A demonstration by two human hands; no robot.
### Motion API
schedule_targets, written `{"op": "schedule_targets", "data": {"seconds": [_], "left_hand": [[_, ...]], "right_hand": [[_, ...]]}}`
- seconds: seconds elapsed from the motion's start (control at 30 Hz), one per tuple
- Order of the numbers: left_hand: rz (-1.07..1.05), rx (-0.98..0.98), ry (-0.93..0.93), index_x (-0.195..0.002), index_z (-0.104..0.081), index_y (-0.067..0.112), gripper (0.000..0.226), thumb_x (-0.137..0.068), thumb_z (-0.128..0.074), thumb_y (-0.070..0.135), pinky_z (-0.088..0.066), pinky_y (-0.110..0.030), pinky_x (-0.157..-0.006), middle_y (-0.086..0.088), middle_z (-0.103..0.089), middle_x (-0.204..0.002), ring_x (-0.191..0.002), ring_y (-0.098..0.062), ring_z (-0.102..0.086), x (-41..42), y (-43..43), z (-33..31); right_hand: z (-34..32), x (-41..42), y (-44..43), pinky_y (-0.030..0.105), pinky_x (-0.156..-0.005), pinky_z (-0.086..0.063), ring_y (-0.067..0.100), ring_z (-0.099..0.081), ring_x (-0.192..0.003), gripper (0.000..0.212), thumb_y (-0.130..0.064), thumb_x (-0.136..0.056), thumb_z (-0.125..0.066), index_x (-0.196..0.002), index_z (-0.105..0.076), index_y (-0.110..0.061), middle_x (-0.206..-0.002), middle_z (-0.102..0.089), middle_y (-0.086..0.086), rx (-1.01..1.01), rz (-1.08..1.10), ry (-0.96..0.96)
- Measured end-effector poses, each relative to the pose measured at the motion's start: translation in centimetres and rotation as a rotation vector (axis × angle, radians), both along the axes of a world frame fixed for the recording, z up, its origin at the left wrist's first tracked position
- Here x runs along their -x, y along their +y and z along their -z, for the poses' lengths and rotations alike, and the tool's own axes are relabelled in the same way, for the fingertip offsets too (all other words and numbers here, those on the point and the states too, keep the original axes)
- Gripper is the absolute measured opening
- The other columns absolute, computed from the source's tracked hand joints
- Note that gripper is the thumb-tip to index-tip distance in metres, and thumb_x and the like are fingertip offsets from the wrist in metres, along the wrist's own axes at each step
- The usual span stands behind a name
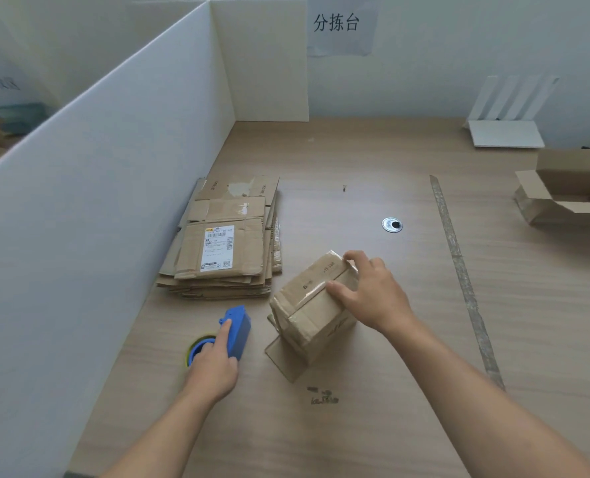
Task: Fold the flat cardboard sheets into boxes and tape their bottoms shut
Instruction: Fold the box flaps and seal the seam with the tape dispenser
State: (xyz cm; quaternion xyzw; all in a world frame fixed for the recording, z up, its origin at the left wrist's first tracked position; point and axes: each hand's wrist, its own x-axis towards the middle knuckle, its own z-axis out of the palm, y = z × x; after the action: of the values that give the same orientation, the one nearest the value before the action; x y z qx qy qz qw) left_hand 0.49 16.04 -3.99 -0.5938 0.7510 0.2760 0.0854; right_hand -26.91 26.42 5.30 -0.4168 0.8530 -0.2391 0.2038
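On the near table (pixel 355 426): 1 left hand (pixel 214 363) grasps 1 blue tape dispenser (pixel 240 329); 1 right hand (pixel 373 294) grips 1 tilted box (pixel 311 315). Behind: 1 stack of flat sheets (pixel 252 246), 1 shipping label (pixel 217 248). Far: 1 open box (pixel 563 198); sign (pixel 336 24) "分拣台".

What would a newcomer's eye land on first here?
Probably the small taped box at centre, tilted, gripped from above by the right hand. Next the bright blue tape dispenser held by the left hand to its left, then the stack of flat cardboard sheets beside the white divider.
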Motion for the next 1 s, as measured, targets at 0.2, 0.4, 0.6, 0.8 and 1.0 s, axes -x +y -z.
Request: {"op": "schedule_targets", "data": {"seconds": [0.2,0.4,0.6,0.8,1.0], "left_hand": [[-0.253,0.013,0.560,-0.127,-0.062,0.022,0.031,-0.100,-0.053,0.033,-0.040,-0.031,-0.102,0.000,-0.064,-0.128,-0.119,-0.015,-0.056,2.8,0.4,-6.2],[-0.344,-0.247,0.931,-0.150,-0.040,0.023,0.076,-0.085,-0.073,0.047,-0.035,-0.033,-0.115,0.022,-0.048,-0.135,-0.127,0.001,-0.047,6.6,3.8,-8.4],[-0.342,-0.031,0.777,-0.159,-0.012,0.028,0.108,-0.077,-0.081,0.046,-0.032,-0.035,-0.116,0.006,-0.037,-0.156,-0.141,-0.013,-0.037,9.5,6.9,-6.9],[-0.360,0.037,0.731,-0.150,-0.029,0.029,0.092,-0.076,-0.080,0.050,-0.045,-0.038,-0.101,0.004,-0.055,-0.134,-0.120,-0.019,-0.054,10.1,5.9,-7.0],[-0.419,0.064,0.759,-0.136,-0.044,0.031,0.059,-0.086,-0.074,0.037,-0.049,-0.033,-0.088,0.010,-0.062,-0.110,-0.100,-0.014,-0.060,10.4,5.0,-6.7]], "right_hand": [[0.3,-1.0,0.9,0.043,-0.095,-0.044,0.025,-0.049,-0.125,0.069,-0.070,-0.087,-0.046,-0.147,-0.024,-0.043,-0.131,-0.049,0.001,-0.089,0.015,-0.087],[1.3,-2.9,1.6,0.042,-0.093,-0.046,0.024,-0.052,-0.115,0.069,-0.081,-0.072,-0.036,-0.120,-0.052,-0.035,-0.113,-0.059,-0.002,-0.035,0.074,-0.195],[1.7,-3.8,1.9,0.043,-0.087,-0.049,0.028,-0.056,-0.108,0.066,-0.075,-0.075,-0.058,-0.110,-0.044,-0.021,-0.112,-0.059,0.006,-0.022,0.194,-0.228],[1.9,-4.1,1.7,0.039,-0.075,-0.047,0.030,-0.059,-0.097,0.053,-0.065,-0.082,-0.061,-0.099,-0.039,-0.020,-0.102,-0.061,0.004,-0.005,0.215,-0.201],[1.7,-3.6,1.6,0.035,-0.069,-0.040,0.026,-0.054,-0.086,0.038,-0.055,-0.087,-0.060,-0.091,-0.040,-0.023,-0.092,-0.061,-0.001,0.038,0.214,-0.212]]}}
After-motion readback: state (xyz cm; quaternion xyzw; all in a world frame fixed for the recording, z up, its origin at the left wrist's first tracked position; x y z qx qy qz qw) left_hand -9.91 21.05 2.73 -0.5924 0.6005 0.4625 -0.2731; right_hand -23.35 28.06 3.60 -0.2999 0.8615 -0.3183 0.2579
